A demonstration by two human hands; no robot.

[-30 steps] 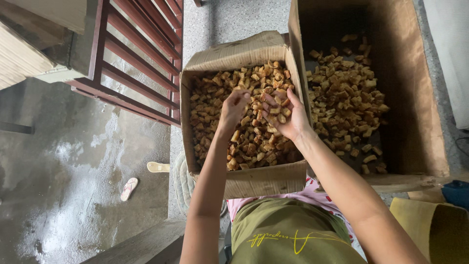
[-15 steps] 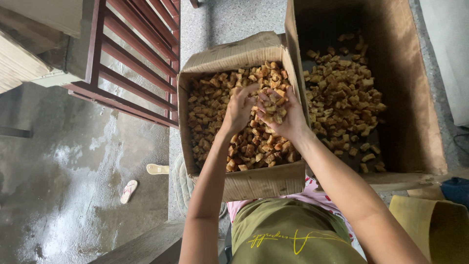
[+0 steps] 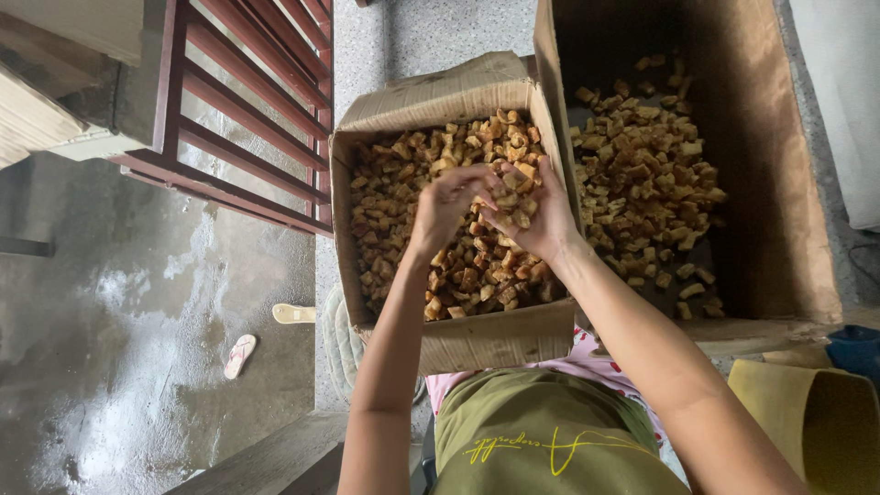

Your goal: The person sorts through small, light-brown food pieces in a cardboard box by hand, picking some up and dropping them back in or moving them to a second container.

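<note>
A small cardboard box rests against my lap, filled with small brown, tan and orange chunks. Both hands meet above its middle. My right hand is cupped palm up with several chunks in it. My left hand has its fingertips pinched on a chunk at the edge of that cupped palm. A larger cardboard box stands to the right, its floor partly covered with the same kind of chunks.
A dark red wooden railing runs along the upper left above a wet concrete floor with two sandals. A yellow-brown mat and a blue object lie at the lower right.
Both hands have drawn closer together and lifted slightly over the small box. The left fingers now pinch at the chunks in the cupped right palm.
</note>
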